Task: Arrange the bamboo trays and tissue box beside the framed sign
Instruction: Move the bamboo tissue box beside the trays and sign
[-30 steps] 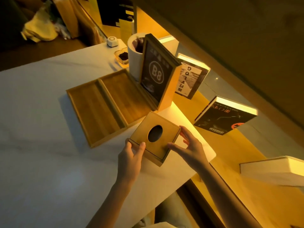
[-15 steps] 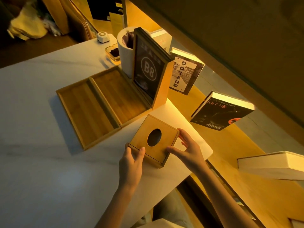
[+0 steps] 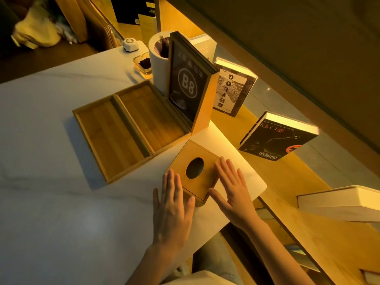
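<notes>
Two bamboo trays lie side by side on the white table, the left tray [image 3: 109, 136] touching the right tray [image 3: 150, 118]. The right tray butts against the upright framed sign [image 3: 188, 87] marked B8. In front of the sign sits the square wooden tissue box [image 3: 205, 182] with an oval hole in its top. My left hand [image 3: 172, 204] is flat with spread fingers at the box's near-left side. On the near-right side my right hand [image 3: 232, 190] is likewise flat, fingers apart, fingertips over the box's edge. Neither hand grips the box.
A white cylinder container [image 3: 157, 66], a small glass dish [image 3: 144, 65] and a white puck-like device [image 3: 130, 45] stand behind the trays. Books [image 3: 275, 140] stand on the lit wooden shelf to the right. The table's edge [image 3: 261, 190] runs close to the right of the box.
Both hands have let go of the tissue box and opened flat beside it. The box now rests on the table in front of the sign.
</notes>
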The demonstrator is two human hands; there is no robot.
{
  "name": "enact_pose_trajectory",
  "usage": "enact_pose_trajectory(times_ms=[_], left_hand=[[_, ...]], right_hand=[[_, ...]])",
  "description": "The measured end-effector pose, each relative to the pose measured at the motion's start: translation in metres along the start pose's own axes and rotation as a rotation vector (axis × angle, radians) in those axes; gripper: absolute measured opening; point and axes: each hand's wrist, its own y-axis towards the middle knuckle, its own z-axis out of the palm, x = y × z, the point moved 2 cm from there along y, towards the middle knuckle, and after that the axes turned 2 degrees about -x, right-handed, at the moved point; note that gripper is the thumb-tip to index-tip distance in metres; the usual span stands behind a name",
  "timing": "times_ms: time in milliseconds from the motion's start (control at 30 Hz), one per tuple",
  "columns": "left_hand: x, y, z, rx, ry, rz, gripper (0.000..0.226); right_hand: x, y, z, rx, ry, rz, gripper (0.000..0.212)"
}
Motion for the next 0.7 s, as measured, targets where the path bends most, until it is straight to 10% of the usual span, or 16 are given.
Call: enact_pose_trajectory(times_ms=[700], left_hand=[[0.030,0.028,-0.005,0.054,-0.109,0.270,0.052]], right_hand=[[0.021,-0.024,0.029,-0.121,-0.090,0.220,0.076]])
